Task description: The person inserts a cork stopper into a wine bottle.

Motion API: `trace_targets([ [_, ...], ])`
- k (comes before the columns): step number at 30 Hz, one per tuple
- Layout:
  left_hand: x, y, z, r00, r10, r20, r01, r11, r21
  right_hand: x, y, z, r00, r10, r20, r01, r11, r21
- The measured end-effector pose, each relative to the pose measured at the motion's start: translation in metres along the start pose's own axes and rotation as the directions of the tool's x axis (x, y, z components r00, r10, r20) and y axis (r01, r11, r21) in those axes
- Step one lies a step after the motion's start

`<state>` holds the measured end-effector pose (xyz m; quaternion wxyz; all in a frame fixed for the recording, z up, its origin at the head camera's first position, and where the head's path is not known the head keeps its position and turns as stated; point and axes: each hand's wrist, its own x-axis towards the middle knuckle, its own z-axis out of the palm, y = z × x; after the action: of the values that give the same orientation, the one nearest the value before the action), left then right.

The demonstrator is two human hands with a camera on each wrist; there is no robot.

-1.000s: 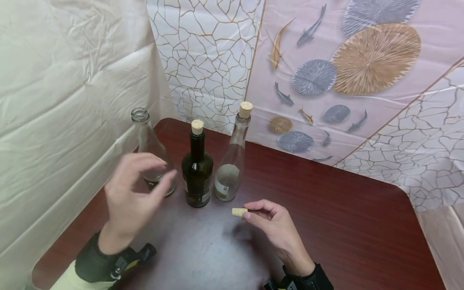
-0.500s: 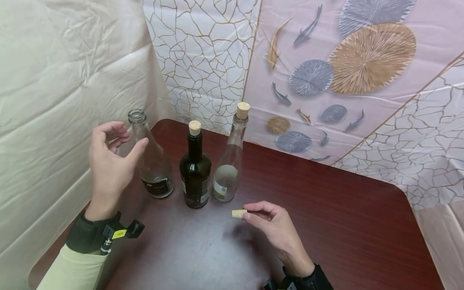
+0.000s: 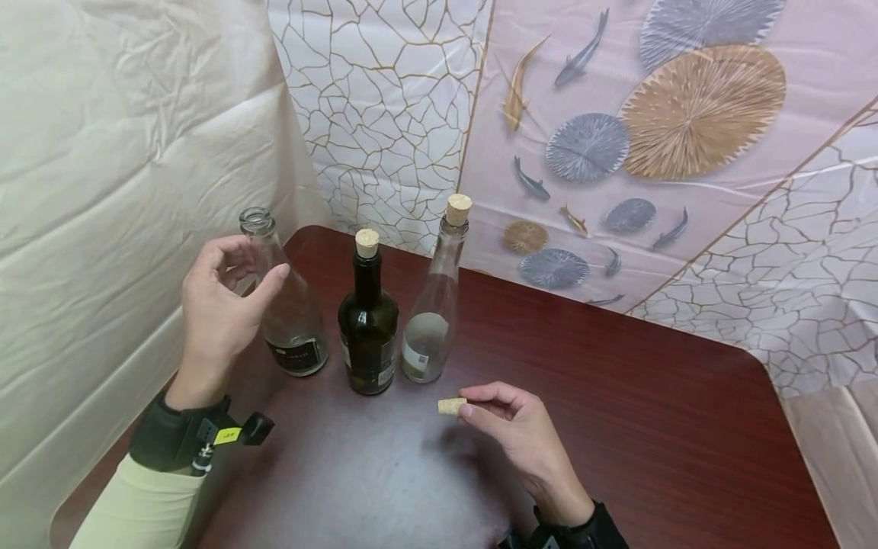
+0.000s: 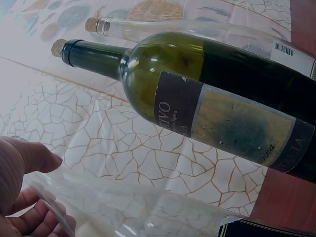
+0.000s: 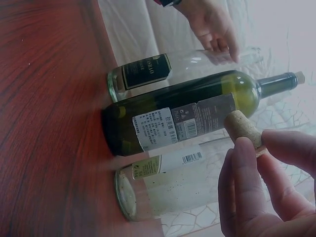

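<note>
My left hand (image 3: 222, 305) is at the upper part of a clear uncorked bottle (image 3: 295, 313), its fingers by the glass and its thumb apart from them. In the left wrist view the fingertips (image 4: 42, 217) lie at that bottle's edge; a firm grip does not show. My right hand (image 3: 524, 438) pinches a small tapered cork (image 3: 450, 406) between thumb and fingers, above the table in front of the bottles. A dark green wine bottle (image 3: 368, 328) stands in the middle, a cork (image 3: 366, 243) in its mouth. Right of it stands a clear bottle (image 3: 428, 328), also corked (image 3: 458, 209).
The three bottles stand side by side on a dark red wooden table (image 3: 617, 404), toward its back left. A cream cloth (image 3: 137, 152) hangs along the left side. Behind the table hangs a patterned cloth (image 3: 384, 99) with fish and round shapes.
My left hand has moved up and away from the front of the uncorked bottle, then slightly right to its upper part. My right hand keeps the cork in nearly the same place.
</note>
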<state>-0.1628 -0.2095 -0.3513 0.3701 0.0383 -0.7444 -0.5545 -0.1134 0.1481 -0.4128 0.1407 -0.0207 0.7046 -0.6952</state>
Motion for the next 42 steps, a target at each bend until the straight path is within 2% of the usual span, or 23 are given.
trace_targets([
  [9, -0.002, 0.001, -0.001, 1.0, -0.003, 0.002, 0.003, 1.0, 0.012, 0.002, 0.0, -0.001, 1.0, 0.006, -0.009, -0.006, 1.0, -0.004],
  [16, -0.009, 0.005, -0.004, 1.0, 0.013, 0.026, -0.015, 0.998, 0.068, 0.001, -0.001, 0.0, 1.0, 0.021, -0.023, -0.021, 1.0, 0.002],
  [20, -0.015, 0.008, -0.005, 0.999, 0.015, 0.034, -0.018, 0.996, 0.093, 0.001, -0.002, 0.0, 0.999, 0.022, -0.023, -0.022, 0.999, 0.024],
  [26, -0.027, 0.013, -0.008, 0.997, 0.047, 0.058, -0.051, 0.997, 0.054, 0.001, -0.002, 0.0, 1.0, 0.021, -0.021, -0.021, 0.999, 0.031],
  [29, -0.033, 0.016, -0.008, 0.996, 0.054, 0.076, -0.06, 0.995, 0.083, 0.001, -0.001, 0.0, 1.0, 0.012, -0.023, -0.012, 0.999, 0.037],
  [35, -0.045, 0.025, -0.01, 0.994, 0.03, 0.108, -0.052, 0.977, 0.205, 0.001, 0.0, -0.001, 1.0, -0.012, -0.02, 0.013, 0.998, 0.056],
  [42, -0.055, 0.033, -0.01, 0.989, 0.019, 0.149, -0.049, 0.978, 0.202, 0.0, 0.001, -0.002, 0.999, -0.008, -0.033, 0.01, 0.998, 0.063],
])
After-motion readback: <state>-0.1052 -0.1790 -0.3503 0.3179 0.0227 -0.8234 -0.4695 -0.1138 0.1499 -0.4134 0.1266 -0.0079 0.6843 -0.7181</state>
